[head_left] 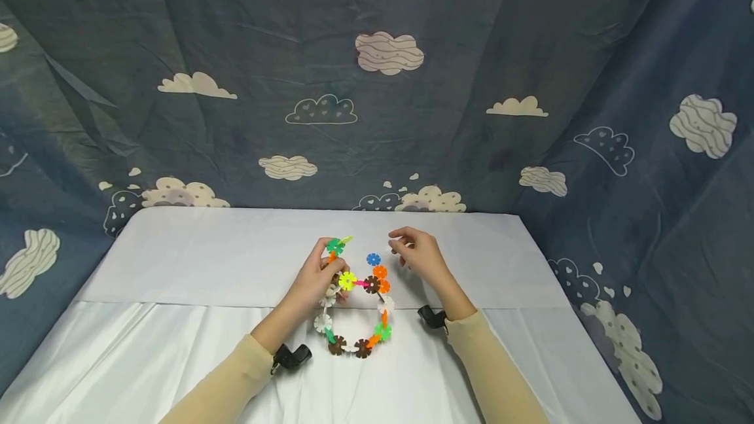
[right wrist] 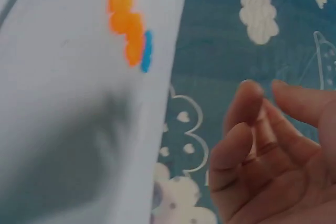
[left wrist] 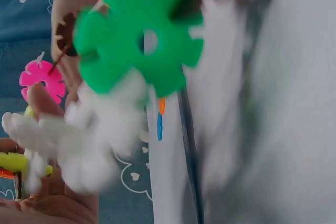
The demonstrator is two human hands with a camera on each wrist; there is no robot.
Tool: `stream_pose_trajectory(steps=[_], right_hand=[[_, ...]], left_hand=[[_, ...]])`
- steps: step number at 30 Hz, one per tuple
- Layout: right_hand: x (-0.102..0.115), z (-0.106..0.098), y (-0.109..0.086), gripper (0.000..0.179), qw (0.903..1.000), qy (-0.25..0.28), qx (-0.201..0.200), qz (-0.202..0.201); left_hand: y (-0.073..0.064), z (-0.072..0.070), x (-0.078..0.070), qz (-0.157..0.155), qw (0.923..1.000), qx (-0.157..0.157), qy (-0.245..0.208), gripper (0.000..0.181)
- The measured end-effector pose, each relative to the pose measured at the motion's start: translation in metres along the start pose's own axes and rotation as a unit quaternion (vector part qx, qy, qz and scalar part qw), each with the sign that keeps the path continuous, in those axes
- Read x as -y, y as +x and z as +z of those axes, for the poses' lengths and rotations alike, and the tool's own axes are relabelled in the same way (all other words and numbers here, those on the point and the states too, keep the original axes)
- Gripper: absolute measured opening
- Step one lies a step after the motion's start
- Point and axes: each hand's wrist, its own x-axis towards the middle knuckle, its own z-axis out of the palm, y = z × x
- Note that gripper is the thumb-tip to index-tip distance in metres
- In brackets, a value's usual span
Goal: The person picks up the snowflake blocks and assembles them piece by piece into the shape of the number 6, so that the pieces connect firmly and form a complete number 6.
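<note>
A ring of linked plastic snowflake discs [head_left: 362,348] in white, brown, green, orange, pink and yellow hangs from my left hand [head_left: 309,280]. That hand grips the ring at its upper left, thumb and fingers round the discs. A green disc [head_left: 335,247] with a yellow-green one stands up above the fingers. In the left wrist view another green disc [left wrist: 118,35] and blurred white discs [left wrist: 94,135] fill the near part. My right hand [head_left: 419,255] hovers to the right, fingers loosely bent, with nothing in it. The right wrist view shows its thumb and fingertips apart.
A blue disc [head_left: 374,259] and several orange discs [head_left: 379,271] lie on the white-covered table [head_left: 471,358], just beyond the ring's right side. A dark cloth with cloud prints [head_left: 330,31] hangs behind the table. Each wrist carries a black camera [head_left: 434,317].
</note>
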Motion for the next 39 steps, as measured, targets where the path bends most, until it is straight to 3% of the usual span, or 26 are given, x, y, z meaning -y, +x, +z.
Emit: stream_pose_trajectory(steps=[8,15,18,25,30,35,39], right_hand=[[-0.010,0.021,0.005,0.034,0.9919,-0.111,0.053,0.028],[-0.013,0.037,0.013,0.036,0.9715,-0.224,0.077,0.000],[-0.013,0.038,0.015,0.030,0.9672,-0.242,0.077,0.005],[-0.019,0.035,0.018,0.023,0.9835,-0.156,0.068,0.061],[-0.016,0.028,0.016,0.021,0.9947,-0.040,0.066,0.069],[0.013,0.014,0.006,0.029,0.9919,0.084,0.068,0.067],[0.042,0.006,-0.009,0.029,0.9849,0.155,0.070,0.035]], left_hand=[[0.000,-0.006,0.000,0.012,0.9997,0.021,0.010,0.036],[0.001,-0.007,-0.001,0.014,0.9993,0.032,-0.012,0.041],[0.002,-0.006,-0.001,0.007,0.9990,0.032,-0.030,0.045],[0.002,-0.005,-0.001,-0.005,0.9964,0.037,-0.077,0.050],[-0.001,-0.004,-0.002,-0.001,0.9941,0.047,-0.098,0.039],[-0.002,-0.003,-0.003,0.007,0.9932,0.052,-0.104,0.044],[-0.003,-0.002,-0.003,0.021,0.9933,0.063,-0.095,0.045]])
